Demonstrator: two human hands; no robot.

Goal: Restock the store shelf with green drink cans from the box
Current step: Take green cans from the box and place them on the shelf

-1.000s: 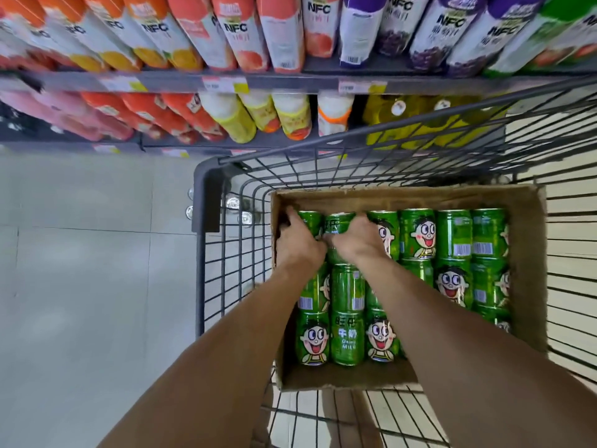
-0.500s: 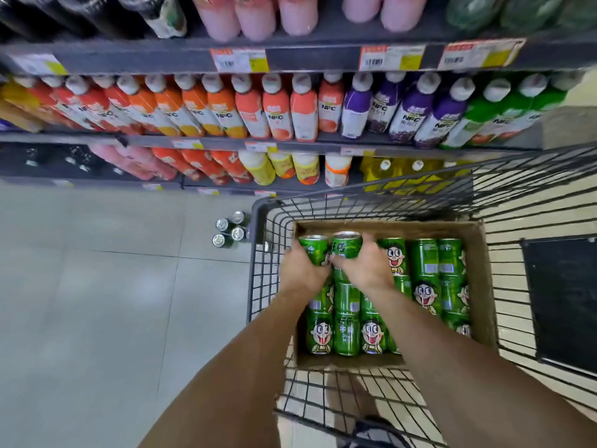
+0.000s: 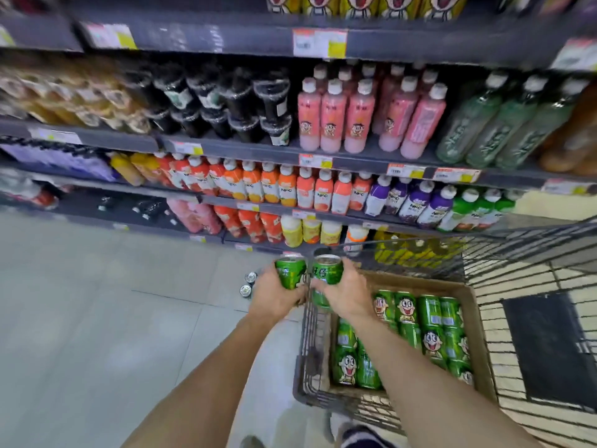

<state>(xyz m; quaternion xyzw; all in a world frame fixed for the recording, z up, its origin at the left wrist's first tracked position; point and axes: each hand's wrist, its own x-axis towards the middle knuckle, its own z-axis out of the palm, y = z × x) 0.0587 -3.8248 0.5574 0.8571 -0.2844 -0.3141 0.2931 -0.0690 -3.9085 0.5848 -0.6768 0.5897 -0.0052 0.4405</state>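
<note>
Both hands have lifted clear of the cardboard box (image 3: 465,292) in the wire cart (image 3: 517,253), each with one green can. Many cans (image 3: 429,328) remain boxed, so restocking looks far from finished; which spot on the store shelf (image 3: 245,147) they go to cannot be told. Left hand (image 3: 274,294) wraps its can (image 3: 289,272); right hand (image 3: 350,294) wraps another (image 3: 327,270), side by side, upright, above the cart's edge.

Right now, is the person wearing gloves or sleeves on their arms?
No. The left hand and right hand are bare, with no gloves. Both forearms are uncovered as far as the picture shows, so no sleeves appear. No watch, ring or bracelet can be seen.
</note>
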